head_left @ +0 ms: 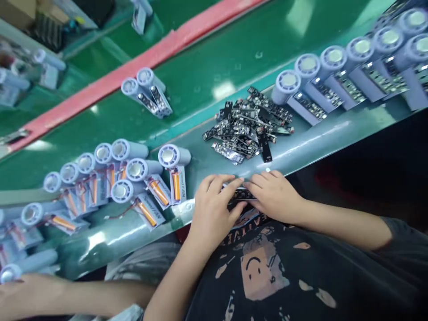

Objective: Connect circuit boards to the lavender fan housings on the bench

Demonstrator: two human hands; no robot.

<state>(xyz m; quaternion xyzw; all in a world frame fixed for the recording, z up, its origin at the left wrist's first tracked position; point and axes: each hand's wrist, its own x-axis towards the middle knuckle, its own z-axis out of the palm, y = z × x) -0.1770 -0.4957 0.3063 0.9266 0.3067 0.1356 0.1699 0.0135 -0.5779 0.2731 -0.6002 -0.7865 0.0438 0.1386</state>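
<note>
Close to my body, at the table's front edge, my left hand (217,203) and my right hand (276,196) meet around a narrow black circuit board (244,194). The fingers of both hands curl onto its two ends and hide much of it. Whether the board sits in a housing under my fingers, I cannot tell. Just beyond my hands lies a loose pile of similar black circuit boards (247,125) with small components on them.
Lavender handheld fans with exposed boards (334,84) line the right side. Fans with orange batteries (160,191) stand at left. Two more fans (147,91) rest on the green belt (200,84), bordered by a red rail (133,71). Another person's hand (30,292) touches a fan, lower left.
</note>
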